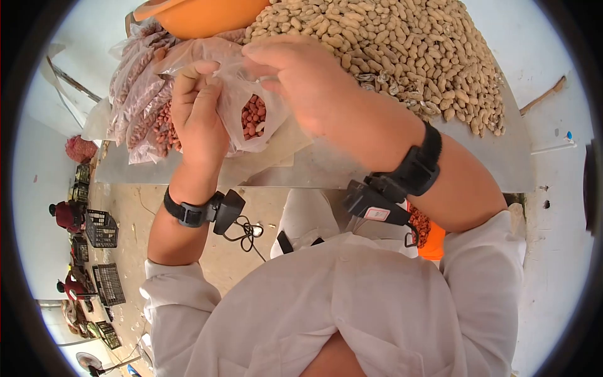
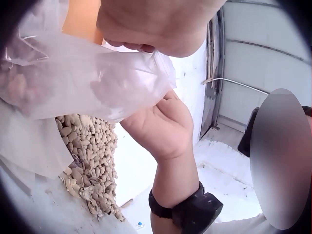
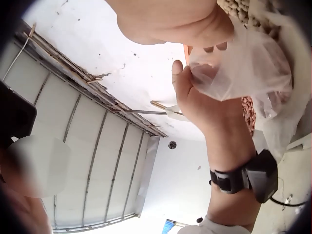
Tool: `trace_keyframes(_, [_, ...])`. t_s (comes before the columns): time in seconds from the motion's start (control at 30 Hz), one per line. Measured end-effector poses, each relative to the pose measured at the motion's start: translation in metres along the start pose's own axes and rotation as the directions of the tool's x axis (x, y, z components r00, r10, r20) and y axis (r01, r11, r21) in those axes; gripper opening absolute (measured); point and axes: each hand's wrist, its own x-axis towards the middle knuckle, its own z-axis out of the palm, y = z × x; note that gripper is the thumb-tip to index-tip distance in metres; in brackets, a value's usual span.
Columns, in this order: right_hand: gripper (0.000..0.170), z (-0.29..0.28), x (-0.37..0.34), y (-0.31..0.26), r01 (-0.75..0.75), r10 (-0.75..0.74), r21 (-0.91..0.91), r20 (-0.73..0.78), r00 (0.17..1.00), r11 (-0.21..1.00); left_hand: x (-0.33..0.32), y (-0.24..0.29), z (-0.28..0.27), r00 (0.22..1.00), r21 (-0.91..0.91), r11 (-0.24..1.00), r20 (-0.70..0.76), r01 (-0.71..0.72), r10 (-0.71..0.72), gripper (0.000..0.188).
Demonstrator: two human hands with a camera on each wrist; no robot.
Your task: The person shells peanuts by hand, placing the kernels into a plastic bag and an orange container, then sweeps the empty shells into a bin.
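Note:
A thin translucent plastic bag [image 1: 232,113] rises between the two hands, and red shelled peanuts [image 1: 254,117] show in its lower part. My left hand [image 1: 200,119] pinches the bag's upper edge between thumb and fingers. On the other side, my right hand [image 1: 308,78] has its thumb and fingers at the bag's edge. The left wrist view shows the right hand [image 2: 163,126] with the bag film over its fingers. In the right wrist view, the left hand [image 3: 207,105] is at the gathered top of the bag [image 3: 243,68].
Filled bags of red peanuts [image 1: 135,94] lie at the table's left. An orange basin [image 1: 201,17] stands behind them. Unshelled peanuts [image 1: 408,56] are heaped at the back right. Below the metal table [image 1: 326,163], an orange container [image 1: 433,242] holds more red peanuts. Crates [image 1: 102,229] stand along the left wall.

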Motion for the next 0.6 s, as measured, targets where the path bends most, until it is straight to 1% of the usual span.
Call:
trace_keyframes(0.03, [0.031,-0.007,-0.001,-0.003,0.052,-0.05,-0.066,0.034,0.998,0.996,-0.001,0.002,0.003,1.0,0.013,1.0,0.009,-0.011,0.011,0.023])
trace_keyframes(0.07, [0.03,-0.015,-0.002,-0.006,0.093,-0.09,-0.146,0.029,0.996,0.985,-0.001,0.003,0.006,1.0,0.024,0.999,0.019,-0.022,0.022,0.023])
trace_keyframes(0.13, [0.028,-0.03,-0.003,-0.012,0.169,-0.168,-0.308,0.03,0.985,0.936,0.002,-0.003,-0.003,0.993,0.081,0.996,0.114,0.03,-0.039,0.021])
trace_keyframes(0.17, [0.028,-0.04,-0.004,-0.016,0.18,-0.182,-0.338,0.025,0.983,0.924,0.003,-0.005,-0.005,0.984,0.11,0.992,0.16,0.055,-0.073,0.021])
trace_keyframes(0.23, [0.028,-0.061,-0.006,-0.023,0.195,-0.205,-0.401,0.02,0.979,0.895,0.004,0.006,0.005,0.912,0.274,0.952,0.342,0.136,-0.228,0.019])
trace_keyframes(0.27, [0.027,-0.07,-0.007,-0.027,0.21,-0.219,-0.384,0.02,0.975,0.899,0.004,0.009,0.01,0.856,0.356,0.921,0.415,0.159,-0.308,0.018])
trace_keyframes(0.3, [0.027,-0.079,-0.007,-0.031,0.227,-0.235,-0.369,0.022,0.972,0.902,0.008,0.006,0.01,0.818,0.416,0.908,0.506,0.047,-0.274,0.018])
trace_keyframes(0.33, [0.026,-0.087,-0.008,-0.035,0.244,-0.251,-0.352,0.026,0.968,0.904,0.011,0.006,0.015,0.842,0.432,0.902,0.485,0.002,-0.235,0.018])
trace_keyframes(0.4, [0.025,-0.099,-0.009,-0.039,0.198,-0.217,-0.516,0.024,0.976,0.834,0.02,0.013,0.033,0.883,0.47,0.878,0.445,-0.087,-0.15,0.019])
trace_keyframes(0.43, [0.024,-0.104,-0.009,-0.038,0.172,-0.2,-0.591,0.019,0.98,0.788,0.027,0.016,0.043,0.901,0.41,0.91,0.415,-0.064,-0.124,0.019])
trace_keyframes(0.5, [0.022,-0.108,-0.016,-0.031,0.23,-0.18,-0.812,0.156,0.971,0.537,0.044,0.018,0.068,0.934,0.281,0.959,0.35,-0.028,-0.075,0.02])
trace_keyframes(0.53, [0.02,-0.11,-0.022,-0.025,0.263,-0.154,-0.884,0.219,0.963,0.387,0.055,0.015,0.082,0.935,0.125,0.991,0.342,0.051,-0.091,0.016])
trace_keyframes(0.57, [0.019,-0.112,-0.028,-0.017,0.375,-0.145,-0.894,0.349,0.926,0.244,0.066,0.01,0.098,0.934,-0.036,0.991,0.339,0.128,-0.109,0.014])
trace_keyframes(0.6, [0.019,-0.112,-0.034,-0.007,0.481,-0.114,-0.871,0.47,0.875,0.099,0.076,0.005,0.11,0.932,-0.195,0.96,0.34,0.202,-0.127,0.015])
